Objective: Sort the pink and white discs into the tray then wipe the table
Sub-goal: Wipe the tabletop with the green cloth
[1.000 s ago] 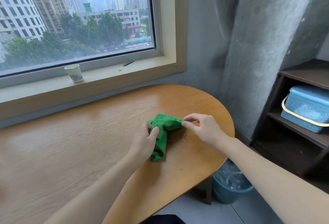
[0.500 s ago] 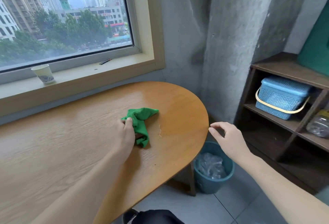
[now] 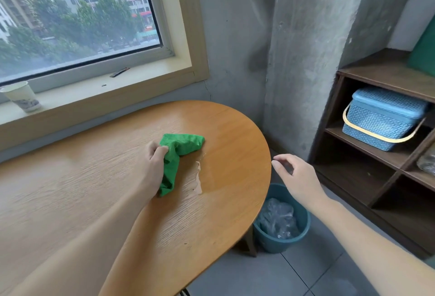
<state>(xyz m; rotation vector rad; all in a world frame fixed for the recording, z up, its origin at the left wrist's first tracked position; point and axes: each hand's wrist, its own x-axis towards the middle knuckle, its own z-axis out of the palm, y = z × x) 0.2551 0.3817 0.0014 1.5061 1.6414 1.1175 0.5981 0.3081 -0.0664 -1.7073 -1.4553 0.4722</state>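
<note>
A green cloth (image 3: 182,147) lies folded on the wooden table (image 3: 230,135) near its rounded right end. My left hand (image 3: 151,168) grips the cloth's near part, thumb curled over it. A pale smear (image 3: 198,181) marks the tabletop just right of the cloth. My right hand (image 3: 295,179) hovers off the table's right edge, above the floor, fingers loosely bent and holding nothing. No discs or tray are in view.
A blue bin (image 3: 280,222) with a plastic liner stands on the floor under the table's right edge. A dark shelf unit (image 3: 367,149) at the right holds a blue basket (image 3: 383,118). A paper cup (image 3: 22,95) sits on the windowsill.
My right hand let go of the cloth and moved right, off the table edge. My left hand keeps its hold on the cloth. The view turned to the right.
</note>
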